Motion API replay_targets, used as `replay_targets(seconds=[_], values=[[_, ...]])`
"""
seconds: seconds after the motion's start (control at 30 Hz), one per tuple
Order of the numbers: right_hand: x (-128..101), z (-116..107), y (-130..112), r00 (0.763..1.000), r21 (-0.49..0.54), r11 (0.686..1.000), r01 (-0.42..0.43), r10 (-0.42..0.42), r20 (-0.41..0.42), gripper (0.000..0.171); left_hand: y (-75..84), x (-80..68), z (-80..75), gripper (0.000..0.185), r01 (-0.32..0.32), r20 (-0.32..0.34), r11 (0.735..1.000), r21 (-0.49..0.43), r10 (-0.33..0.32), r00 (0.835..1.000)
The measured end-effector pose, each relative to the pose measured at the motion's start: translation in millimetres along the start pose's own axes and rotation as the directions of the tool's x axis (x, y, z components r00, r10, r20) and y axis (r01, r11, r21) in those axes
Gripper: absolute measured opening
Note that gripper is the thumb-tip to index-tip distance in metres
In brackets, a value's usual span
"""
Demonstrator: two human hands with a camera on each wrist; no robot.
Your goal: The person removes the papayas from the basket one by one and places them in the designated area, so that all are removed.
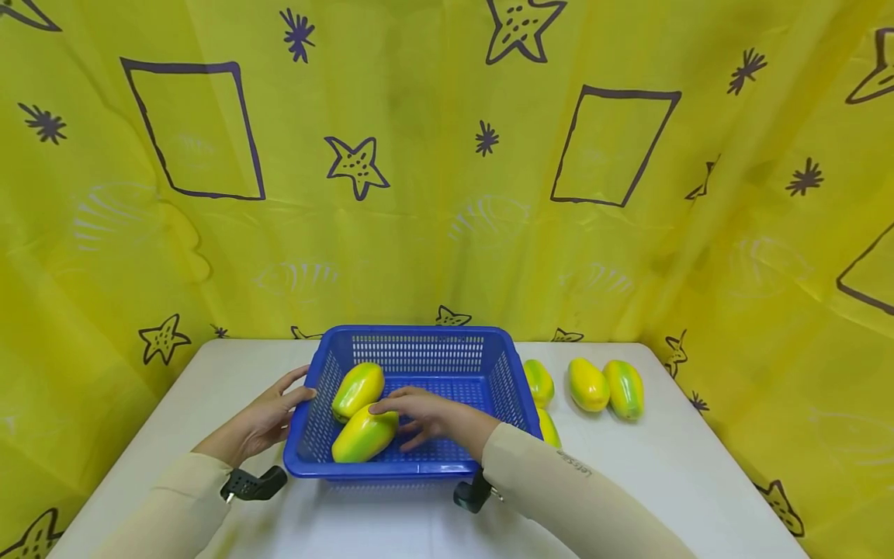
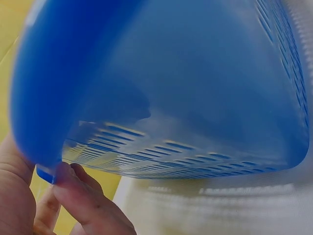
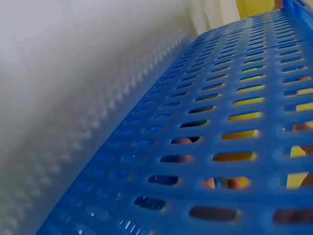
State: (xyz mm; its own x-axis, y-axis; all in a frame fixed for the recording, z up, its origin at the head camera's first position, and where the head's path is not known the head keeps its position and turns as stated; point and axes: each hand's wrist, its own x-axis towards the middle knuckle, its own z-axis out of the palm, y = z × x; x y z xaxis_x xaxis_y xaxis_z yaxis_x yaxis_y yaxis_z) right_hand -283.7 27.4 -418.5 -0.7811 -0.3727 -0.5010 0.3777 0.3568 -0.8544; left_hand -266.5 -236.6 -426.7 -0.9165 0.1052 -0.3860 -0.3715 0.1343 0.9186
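The blue basket (image 1: 419,365) is sitting near the front middle of the white table (image 1: 663,466), and two papayas are lying inside it. The nearer papaya (image 1: 365,435) is resting along the front wall, and the right hand (image 1: 426,415) is lying inside the basket just beside it, fingers loosely spread and nearly straight, fingertips touching the fruit's upper end. It is not gripping the fruit; the fingers are resting flat. The second papaya (image 1: 358,390) is leaning just behind the first, toward the left wall.

The left hand (image 1: 268,419) is sitting on the outside of the basket's left wall, thumb at the rim, fingers extended along the mesh. In the left wrist view the fingers (image 2: 83,198) are pressing up against the blue rim from outside, close together and only slightly bent. In the right wrist view the slotted blue wall is filling the frame, with bits of yellow fruit and fingertips (image 3: 183,142) showing through the slots.

Out to the right of the basket, four more papayas are lying on the table: one (image 1: 538,382) right against the basket's side, another (image 1: 549,427) partly hidden behind the right sleeve (image 1: 559,481), and a pair (image 1: 588,384) (image 1: 625,389) touching each other further right. A yellow curtain (image 1: 419,194) with dark stars and squares is hanging all around behind.
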Motion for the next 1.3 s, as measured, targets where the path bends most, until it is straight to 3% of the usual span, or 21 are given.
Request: replay_targets(seconds=[0.3, 0.8, 1.3], values=[[4.4, 7.5, 4.2, 1.0, -0.02, 1.0, 0.0, 0.0, -0.012, 0.061, -0.2, -0.3, 0.3, 0.08, 0.001, -0.001, 1.0, 0.0, -0.001, 1.0], [7.4, 8.6, 6.5, 0.999, -0.048, 0.999, 0.021, -0.02, 0.034, 0.036, 2.5, -1.5, 1.5, 0.08, 0.008, -0.007, 1.0, 0.008, -0.008, 1.0], [7.2, 4.2, 3.1, 0.998, 0.053, 0.999, 0.0, -0.004, 0.066, 0.041, -0.5, 0.9, 1.6, 0.079, 0.014, -0.025, 1.0, 0.012, -0.013, 1.0]])
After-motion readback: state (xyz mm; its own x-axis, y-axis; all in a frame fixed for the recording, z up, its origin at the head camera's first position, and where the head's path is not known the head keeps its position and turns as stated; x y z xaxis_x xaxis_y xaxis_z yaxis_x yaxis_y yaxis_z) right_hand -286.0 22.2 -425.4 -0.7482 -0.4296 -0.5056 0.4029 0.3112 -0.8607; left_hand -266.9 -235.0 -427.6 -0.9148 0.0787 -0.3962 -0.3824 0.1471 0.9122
